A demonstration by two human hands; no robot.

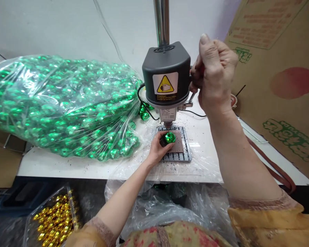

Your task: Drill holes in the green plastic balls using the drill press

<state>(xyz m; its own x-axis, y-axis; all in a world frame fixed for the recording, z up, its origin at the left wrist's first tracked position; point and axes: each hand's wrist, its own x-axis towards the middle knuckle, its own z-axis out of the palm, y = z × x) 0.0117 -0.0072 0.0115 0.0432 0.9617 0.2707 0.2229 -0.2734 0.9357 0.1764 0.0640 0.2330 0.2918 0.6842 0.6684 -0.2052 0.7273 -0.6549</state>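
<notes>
A small bench drill press [166, 77] with a dark grey head and a yellow warning sticker stands on a white table [67, 166]. My left hand [158, 145] pinches a shiny green bauble [169, 137] on the drill's ribbed base plate [179, 156], right under the drill bit. My right hand [213, 73] is raised beside the drill head, fist closed round the feed lever, whose handle is mostly hidden in my fingers.
A big clear plastic bag [59, 106] full of green baubles lies on the table's left. A clear tray of gold baubles [54, 219] sits below the table at the lower left. Cardboard boxes [278, 75] stand on the right. Crumpled plastic sheet [170, 209] hangs before my lap.
</notes>
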